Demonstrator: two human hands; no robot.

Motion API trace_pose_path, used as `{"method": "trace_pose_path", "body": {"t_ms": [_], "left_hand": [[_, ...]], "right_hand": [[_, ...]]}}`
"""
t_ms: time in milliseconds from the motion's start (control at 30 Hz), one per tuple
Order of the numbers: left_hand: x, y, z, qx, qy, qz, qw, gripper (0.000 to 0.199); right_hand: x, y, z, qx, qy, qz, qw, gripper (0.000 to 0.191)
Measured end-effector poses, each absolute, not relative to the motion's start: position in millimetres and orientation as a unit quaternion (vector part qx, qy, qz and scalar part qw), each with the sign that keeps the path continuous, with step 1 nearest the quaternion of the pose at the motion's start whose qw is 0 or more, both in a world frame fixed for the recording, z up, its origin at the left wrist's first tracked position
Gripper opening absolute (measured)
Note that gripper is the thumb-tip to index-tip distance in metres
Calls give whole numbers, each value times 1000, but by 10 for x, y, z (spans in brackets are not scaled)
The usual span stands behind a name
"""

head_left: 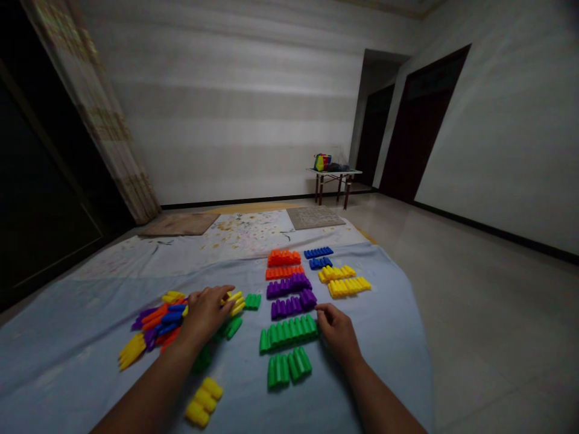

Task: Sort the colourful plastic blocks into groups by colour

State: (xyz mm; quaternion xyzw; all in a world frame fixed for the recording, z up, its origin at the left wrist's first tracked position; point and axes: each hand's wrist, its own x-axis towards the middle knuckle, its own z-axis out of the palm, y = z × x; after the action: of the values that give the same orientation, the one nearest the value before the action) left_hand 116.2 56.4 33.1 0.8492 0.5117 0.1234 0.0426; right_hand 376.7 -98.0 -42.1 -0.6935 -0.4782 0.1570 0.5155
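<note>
My left hand (208,310) lies over a mixed pile of finger-shaped plastic pieces, its fingers and thumb closed around some yellow pieces (236,304). Purple, orange, blue and green ones crowd under and beside it, including blue pieces (172,317) at the pile's middle. Just right of the fingertips is a short green group (253,302). My right hand (338,333) is curled with its fingertips together at the right end of a green row (289,333), below a purple row (292,305); whether anything is between them is hidden. Another green row (289,369) lies nearer.
Orange rows (284,258), blue rows (319,252) and yellow rows (348,286) lie farther back on the light blue cloth (371,361). Yellow pieces (204,402) sit near the front. A small table (355,172) with a colourful bag (322,162) stands by the far wall.
</note>
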Motion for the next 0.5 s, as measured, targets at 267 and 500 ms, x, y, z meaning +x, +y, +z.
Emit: {"method": "trace_pose_path", "body": {"t_ms": [267,500], "left_hand": [[1322,97,266,858,502,95,54,47],[1236,24,71,881,467,19,74,43]], "right_hand": [[3758,-953,-406,-700,-471,154,515,27],[3743,-963,-368,-707,-474,133,508,27]]}}
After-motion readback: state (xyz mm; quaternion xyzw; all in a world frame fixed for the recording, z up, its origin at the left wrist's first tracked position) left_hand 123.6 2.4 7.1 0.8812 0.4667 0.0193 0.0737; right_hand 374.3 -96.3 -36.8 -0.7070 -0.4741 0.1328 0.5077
